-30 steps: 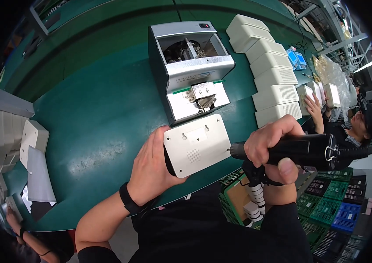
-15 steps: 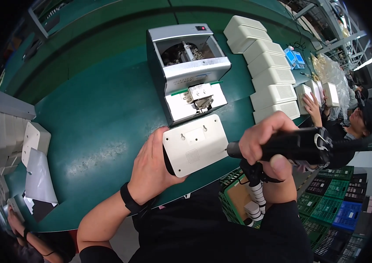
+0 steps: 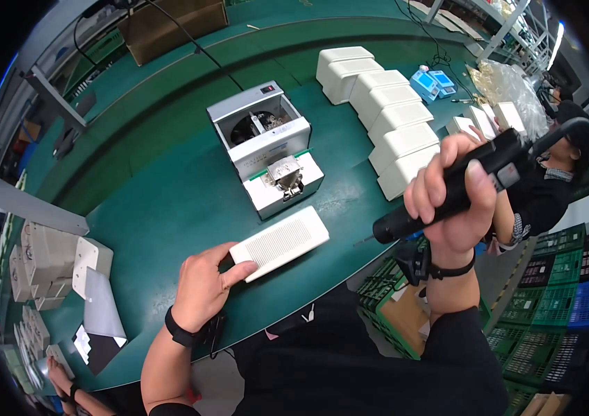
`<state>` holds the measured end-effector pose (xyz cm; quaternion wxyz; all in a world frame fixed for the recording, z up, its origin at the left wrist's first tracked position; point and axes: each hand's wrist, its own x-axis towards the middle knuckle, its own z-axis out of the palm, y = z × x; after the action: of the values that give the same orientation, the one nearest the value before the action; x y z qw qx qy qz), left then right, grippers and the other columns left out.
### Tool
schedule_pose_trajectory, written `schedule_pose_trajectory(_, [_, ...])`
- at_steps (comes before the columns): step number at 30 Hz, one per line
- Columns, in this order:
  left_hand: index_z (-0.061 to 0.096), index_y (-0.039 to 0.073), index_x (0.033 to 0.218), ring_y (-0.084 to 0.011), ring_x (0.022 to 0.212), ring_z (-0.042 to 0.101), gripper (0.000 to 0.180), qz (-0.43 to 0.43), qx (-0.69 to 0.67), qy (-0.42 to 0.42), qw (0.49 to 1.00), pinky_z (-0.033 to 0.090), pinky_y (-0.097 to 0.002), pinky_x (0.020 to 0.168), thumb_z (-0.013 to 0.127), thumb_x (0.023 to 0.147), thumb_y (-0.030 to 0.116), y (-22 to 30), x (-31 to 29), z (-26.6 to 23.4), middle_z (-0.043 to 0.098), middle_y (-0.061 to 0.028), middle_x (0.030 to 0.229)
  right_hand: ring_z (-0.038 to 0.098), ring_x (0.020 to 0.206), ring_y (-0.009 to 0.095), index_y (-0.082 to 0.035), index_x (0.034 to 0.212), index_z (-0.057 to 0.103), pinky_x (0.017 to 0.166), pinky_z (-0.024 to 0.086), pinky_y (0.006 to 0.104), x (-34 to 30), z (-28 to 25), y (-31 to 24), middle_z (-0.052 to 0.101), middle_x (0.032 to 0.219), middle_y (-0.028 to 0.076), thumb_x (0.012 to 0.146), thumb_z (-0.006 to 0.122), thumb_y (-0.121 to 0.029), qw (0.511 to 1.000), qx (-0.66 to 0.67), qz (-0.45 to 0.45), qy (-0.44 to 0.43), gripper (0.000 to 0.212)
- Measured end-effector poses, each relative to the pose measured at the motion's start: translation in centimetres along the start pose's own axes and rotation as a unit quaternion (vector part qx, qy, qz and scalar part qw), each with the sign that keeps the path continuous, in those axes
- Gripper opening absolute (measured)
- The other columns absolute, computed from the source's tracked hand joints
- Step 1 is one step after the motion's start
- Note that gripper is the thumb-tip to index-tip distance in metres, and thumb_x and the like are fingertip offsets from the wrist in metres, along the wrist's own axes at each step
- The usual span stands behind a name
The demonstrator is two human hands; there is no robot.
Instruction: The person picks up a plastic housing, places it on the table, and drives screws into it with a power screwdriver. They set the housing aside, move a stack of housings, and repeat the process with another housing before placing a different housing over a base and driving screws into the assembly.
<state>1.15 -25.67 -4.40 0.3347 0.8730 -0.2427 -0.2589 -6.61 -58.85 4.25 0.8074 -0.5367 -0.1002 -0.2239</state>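
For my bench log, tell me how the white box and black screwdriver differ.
The white box is blocky; the black screwdriver is cylindrical. The box shows a grille, the screwdriver a thin bit. The left hand grasps the box at one end; the right hand wraps around the screwdriver. Both are held.

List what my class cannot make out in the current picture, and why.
All in the head view:
Held white housing: underside, turned away from the camera.
Left grip: some fingertips, hidden behind the housing.
Black power screwdriver: exact shape of its tip, too small.
Grey machine: loose parts inside, too small to identify.
Co-worker at right: partly covered by the right grip and screwdriver.
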Motion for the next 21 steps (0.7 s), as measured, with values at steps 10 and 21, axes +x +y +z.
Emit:
schedule_pose_trajectory(10, [0.055, -0.001, 0.127, -0.0296, 0.099, 0.072, 0.068, 0.102, -0.011, 0.142, 0.985, 0.056, -0.038, 0.088, 0.088, 0.071, 0.017, 1.7, 0.3, 4.3, 0.07, -0.0173, 0.111, 0.048, 0.044, 0.014, -0.006, 0.102, 0.043, 0.045, 0.043, 0.0297, -4.9, -4.1, -0.6, 0.051, 0.064, 0.004, 0.097, 0.056, -0.034, 0.999, -0.04, 0.001, 0.036, 0.032])
schedule_pose_trajectory(21, [0.053, -0.002, 0.124, -0.033, 0.099, 0.07, 0.061, 0.27, -0.028, 0.124, 0.954, 0.057, -0.0401, 0.085, 0.084, 0.075, 0.016, 13.2, 11.9, 16.3, 0.064, -0.0182, 0.114, 0.049, 0.047, 0.014, -0.005, 0.102, 0.044, 0.048, 0.045, 0.0289, -9.1, -7.7, -4.6, 0.05, 0.065, 0.005, 0.095, 0.058, -0.029, 0.978, -0.096, -0.088, 0.165, 0.028])
